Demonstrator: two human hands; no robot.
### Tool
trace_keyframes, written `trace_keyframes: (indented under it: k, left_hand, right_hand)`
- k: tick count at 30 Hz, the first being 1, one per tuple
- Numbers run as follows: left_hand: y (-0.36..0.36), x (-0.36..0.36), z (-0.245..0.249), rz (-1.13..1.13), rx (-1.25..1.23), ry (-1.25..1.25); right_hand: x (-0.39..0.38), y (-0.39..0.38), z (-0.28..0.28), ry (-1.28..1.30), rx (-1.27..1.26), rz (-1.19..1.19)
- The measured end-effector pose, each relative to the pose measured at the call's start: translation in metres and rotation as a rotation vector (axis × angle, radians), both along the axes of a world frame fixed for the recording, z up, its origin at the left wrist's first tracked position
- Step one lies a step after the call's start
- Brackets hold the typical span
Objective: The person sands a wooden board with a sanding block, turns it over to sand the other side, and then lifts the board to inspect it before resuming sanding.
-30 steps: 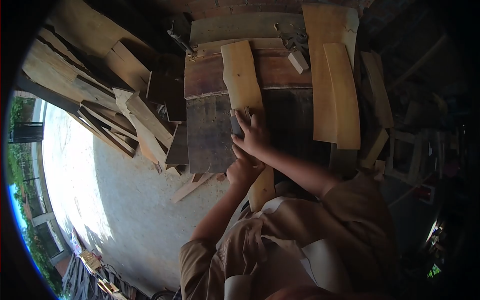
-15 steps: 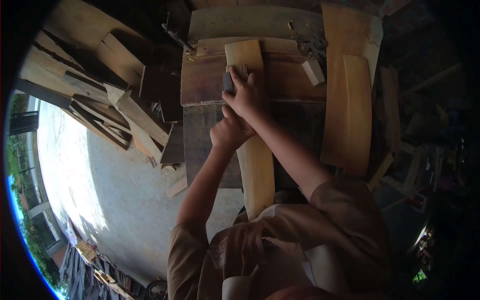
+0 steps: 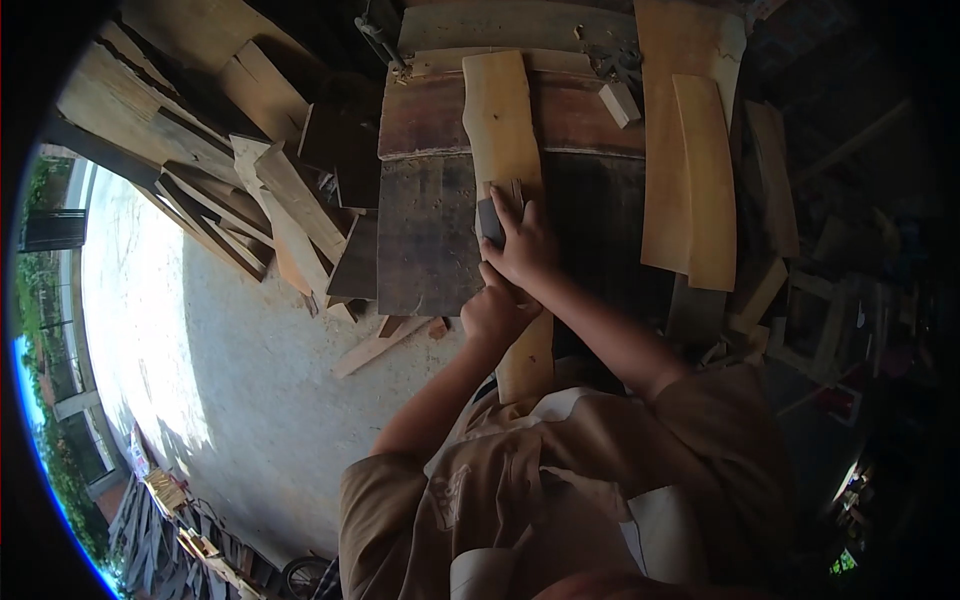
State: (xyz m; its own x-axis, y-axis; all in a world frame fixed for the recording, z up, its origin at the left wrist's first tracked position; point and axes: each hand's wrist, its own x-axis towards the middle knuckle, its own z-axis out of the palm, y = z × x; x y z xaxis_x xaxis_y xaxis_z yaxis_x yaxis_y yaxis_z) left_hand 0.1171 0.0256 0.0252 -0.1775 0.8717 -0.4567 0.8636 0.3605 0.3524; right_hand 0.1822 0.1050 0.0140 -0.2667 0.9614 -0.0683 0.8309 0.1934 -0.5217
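Note:
A long pale board (image 3: 500, 110) lies lengthwise on the dark workbench (image 3: 425, 240), its near end at my waist. On the board sits a small block-like tool (image 3: 489, 222) with a dark grey side, apparently a hand plane, partly hidden by my fingers. My right hand (image 3: 527, 248) is closed over it, index finger stretched forward along its top. Just behind, my left hand (image 3: 497, 312) is closed at the tool's rear, its thumb pointing forward. What lies under the left fingers is hidden.
Two wide pale boards (image 3: 665, 180) overlap at the bench's right. A small wood block (image 3: 619, 104) and a dark metal tool (image 3: 618, 66) rest at the far right corner. A metal clamp-like rod (image 3: 378, 38) stands far left. Many planks (image 3: 300, 205) lean at left.
Both hands have drawn the tool along the board toward my body, uncovering more of the board's far part. My view has also shifted slightly.

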Motion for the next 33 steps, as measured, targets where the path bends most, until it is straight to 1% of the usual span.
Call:
trace_keyframes:
  k: [1, 2, 3, 4, 5, 7, 10, 12, 13, 15, 17, 18, 19, 20, 22, 23, 24, 25, 26, 27, 28, 29, 30, 31, 32, 33]
  left_hand:
    - [-0.04, 0.006, 0.002, -0.039, -0.065, -0.077]
    - [-0.072, 0.014, 0.004, -0.036, -0.125, -0.097]
    - [-0.1, 0.02, -0.004, -0.064, -0.046, -0.108]
    - [-0.106, 0.023, 0.002, -0.031, -0.13, -0.133]
    - [-0.105, 0.022, -0.004, -0.057, -0.113, -0.102]
    - [-0.09, 0.017, -0.01, -0.09, -0.071, -0.053]
    - [-0.012, 0.002, -0.008, -0.1, 0.073, 0.018]
    - [0.055, -0.01, -0.003, -0.08, 0.119, 0.044]
    - [0.091, -0.017, 0.002, -0.089, 0.131, 0.048]
    - [0.163, -0.03, 0.006, -0.088, 0.156, 0.073]
    - [0.224, -0.04, 0.006, -0.087, 0.191, 0.084]
    - [0.244, -0.046, 0.007, -0.095, 0.216, 0.077]
    - [0.252, -0.041, 0.005, -0.176, 0.275, 0.278]
    - [0.256, -0.044, 0.004, -0.173, 0.281, 0.292]
    - [0.227, -0.039, 0.021, -0.1, 0.188, 0.121]
    - [0.215, -0.031, 0.013, -0.054, 0.203, 0.083]
    - [0.198, -0.022, 0.008, 0.011, 0.15, 0.109]
    - [0.171, -0.02, 0.014, -0.037, 0.118, 0.068]
    - [0.136, -0.018, 0.019, -0.083, 0.079, 0.027]
    - [0.096, -0.012, 0.015, -0.098, 0.016, 0.012]
    - [0.055, -0.008, 0.009, -0.114, -0.042, 0.002]
    - [0.011, -0.003, 0.01, -0.148, -0.105, -0.013]
    - [-0.027, 0.004, 0.012, -0.153, -0.151, -0.025]
    - [-0.06, 0.01, 0.004, -0.206, -0.145, 0.034]
    - [-0.084, 0.015, -0.007, -0.2, -0.107, 0.019]
    - [-0.091, 0.019, -0.006, -0.193, -0.058, 0.009]
  right_hand:
    - [0.013, -0.043, -0.002, 0.002, 0.025, 0.006]
    - [0.024, -0.079, -0.006, 0.004, 0.051, 0.012]
    - [0.032, -0.105, -0.01, 0.022, 0.095, 0.012]
    - [0.036, -0.116, -0.009, 0.038, 0.137, 0.015]
    - [0.036, -0.116, -0.011, 0.017, 0.085, 0.0]
    - [0.029, -0.094, -0.008, 0.026, 0.079, -0.009]
    - [0.008, -0.015, -0.006, 0.057, 0.079, -0.061]
    - [-0.006, 0.051, -0.005, 0.012, 0.085, -0.092]
    - [-0.014, 0.086, -0.004, 0.029, 0.107, -0.116]
    - [-0.028, 0.157, 0.002, -0.017, 0.066, -0.148]
    - [-0.037, 0.222, 0.006, 0.017, 0.085, -0.136]
    - [-0.042, 0.239, 0.007, 0.052, 0.097, -0.138]
    - [-0.044, 0.247, 0.007, 0.069, 0.104, -0.135]
    - [-0.042, 0.251, 0.006, 0.06, 0.114, -0.113]
    - [-0.04, 0.228, -0.003, 0.036, 0.093, -0.094]
    - [-0.037, 0.215, -0.004, -0.005, 0.123, -0.094]
    - [-0.032, 0.199, -0.003, -0.05, 0.157, -0.094]
    - [-0.027, 0.174, -0.01, -0.059, 0.182, -0.089]
    - [-0.017, 0.137, -0.005, 0.029, 0.142, -0.04]
    - [-0.007, 0.095, -0.009, 0.075, 0.154, -0.022]
    - [0.003, 0.048, -0.005, 0.064, 0.126, -0.015]
    - [0.013, 0.004, -0.004, -0.002, 0.105, 0.006]
    - [0.023, -0.037, -0.006, 0.014, 0.085, 0.025]
    - [0.031, -0.071, -0.009, 0.024, 0.1, 0.013]
    - [0.037, -0.092, -0.01, 0.013, 0.124, 0.002]
    - [0.04, -0.095, -0.007, 0.011, 0.096, -0.011]
